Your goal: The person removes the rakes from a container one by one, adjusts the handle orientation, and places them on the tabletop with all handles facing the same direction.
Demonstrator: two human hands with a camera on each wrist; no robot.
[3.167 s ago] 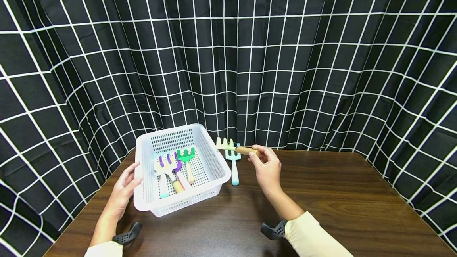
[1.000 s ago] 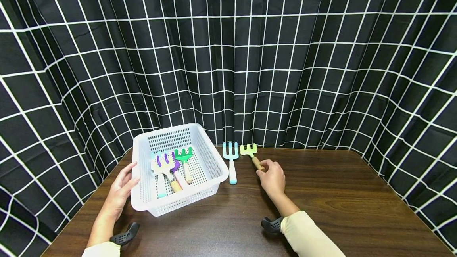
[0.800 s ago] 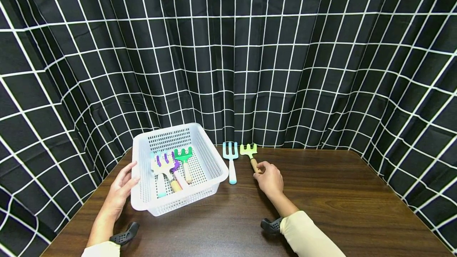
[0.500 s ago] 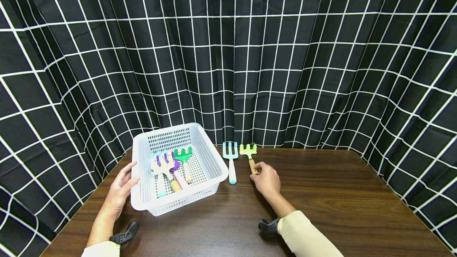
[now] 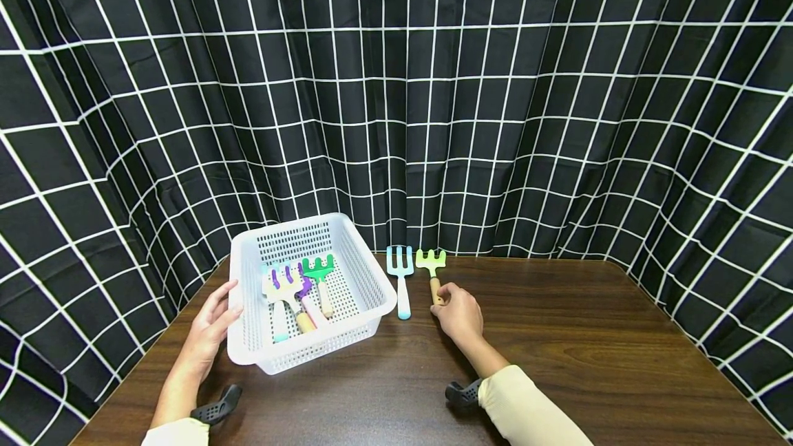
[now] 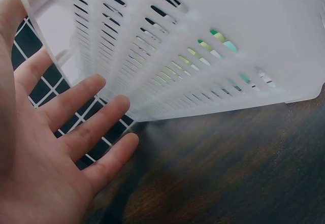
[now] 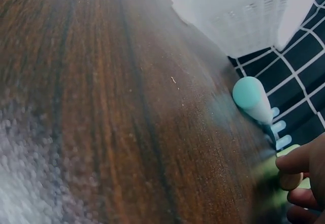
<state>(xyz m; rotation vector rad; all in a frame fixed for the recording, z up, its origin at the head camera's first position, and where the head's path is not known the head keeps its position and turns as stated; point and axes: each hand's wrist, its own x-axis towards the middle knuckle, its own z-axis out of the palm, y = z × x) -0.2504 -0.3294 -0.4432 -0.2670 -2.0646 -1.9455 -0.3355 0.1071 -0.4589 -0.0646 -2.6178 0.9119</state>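
Note:
My right hand [image 5: 458, 312] pinches the wooden handle end of a yellow-green hand rake [image 5: 430, 261], which lies on the table with its tines toward the curtain. Just left of it, roughly parallel and apart, is a light blue hand fork [image 5: 400, 267] with a white handle. My left hand [image 5: 207, 336] touches the left side of a white plastic basket [image 5: 365, 325]; in the left wrist view its fingers [image 6: 96, 125] are spread and fairly straight. Inside the basket lie a green rake [image 5: 319, 268], a purple rake [image 5: 305, 286], a cream rake [image 5: 285, 289] and a white-handled tool [image 5: 280, 322] partly covered.
A dark brown wooden table [image 5: 557, 336] carries everything. Behind it hangs a black curtain [image 5: 434, 122] with a white grid, close to the tines of both tools outside the basket. The basket stands left of centre, its right corner near the blue fork's handle.
The yellow-green rake, earlier held sideways over the blue fork, now lies to its right. My right hand has swung its handle leftward, nearly straight. Left hand and basket stay almost still.

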